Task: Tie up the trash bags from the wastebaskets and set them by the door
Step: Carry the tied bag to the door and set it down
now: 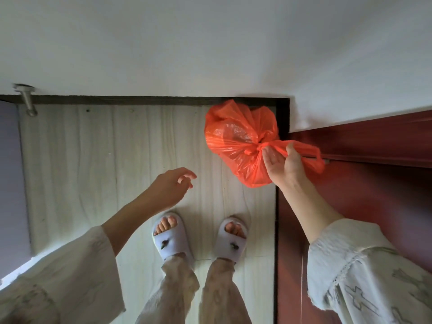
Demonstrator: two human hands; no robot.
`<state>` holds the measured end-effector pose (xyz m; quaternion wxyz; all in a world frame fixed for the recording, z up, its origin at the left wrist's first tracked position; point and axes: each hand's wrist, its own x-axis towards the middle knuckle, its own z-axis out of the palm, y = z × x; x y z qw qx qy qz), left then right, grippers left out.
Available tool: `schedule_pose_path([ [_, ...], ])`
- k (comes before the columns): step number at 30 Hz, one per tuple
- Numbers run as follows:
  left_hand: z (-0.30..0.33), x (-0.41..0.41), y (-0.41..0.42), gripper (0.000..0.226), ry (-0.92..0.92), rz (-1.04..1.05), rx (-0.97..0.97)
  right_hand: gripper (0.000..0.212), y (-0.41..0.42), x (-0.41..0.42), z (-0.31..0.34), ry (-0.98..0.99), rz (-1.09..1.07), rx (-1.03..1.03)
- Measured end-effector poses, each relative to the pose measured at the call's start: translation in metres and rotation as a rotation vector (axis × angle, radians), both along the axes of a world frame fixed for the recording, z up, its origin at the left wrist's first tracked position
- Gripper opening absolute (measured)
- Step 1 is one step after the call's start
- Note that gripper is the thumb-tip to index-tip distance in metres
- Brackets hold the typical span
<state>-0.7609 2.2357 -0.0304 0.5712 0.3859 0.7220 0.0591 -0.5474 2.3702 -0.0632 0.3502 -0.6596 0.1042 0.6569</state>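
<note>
An orange trash bag (236, 141), knotted at its top, hangs low in the floor corner where the white wall meets the dark red door (364, 183). My right hand (284, 163) holds the bag's loose handle loops between thumb and fingers, just right of the knot. I cannot tell whether the bag's bottom touches the floor. My left hand (171, 185) hovers over the pale wood-look floor to the left of the bag, fingers loosely curled, holding nothing.
My feet in white slippers (171, 239) stand on the pale floor (93, 160) just behind the bag. A metal door stopper (29, 99) sticks out from the wall base at the far left. A grey-purple surface (11, 171) borders the left side.
</note>
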Motion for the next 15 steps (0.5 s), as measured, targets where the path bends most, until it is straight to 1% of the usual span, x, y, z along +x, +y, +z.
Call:
schedule_pose_path([
  [5, 0.033, -0.008, -0.006, 0.028, -0.003, 0.039, -0.015, 0.026, -0.003, -0.009, 0.045, -0.01, 0.079, -0.017],
  [8, 0.07, -0.011, -0.007, 0.028, 0.006, 0.066, 0.001, 0.017, -0.01, -0.016, 0.086, -0.043, 0.201, 0.001],
  [10, 0.103, -0.013, -0.011, 0.028, 0.009, 0.123, 0.021, 0.011, -0.022, -0.025, 0.118, -0.041, 0.344, 0.012],
  [12, 0.143, -0.014, -0.022, 0.027, -0.002, 0.243, 0.037, 0.011, -0.042, -0.036, 0.155, -0.026, 0.524, 0.011],
  [15, 0.213, -0.014, -0.055, 0.025, -0.013, 0.425, 0.064, 0.025, -0.081, -0.053, 0.228, 0.025, 0.806, 0.033],
])
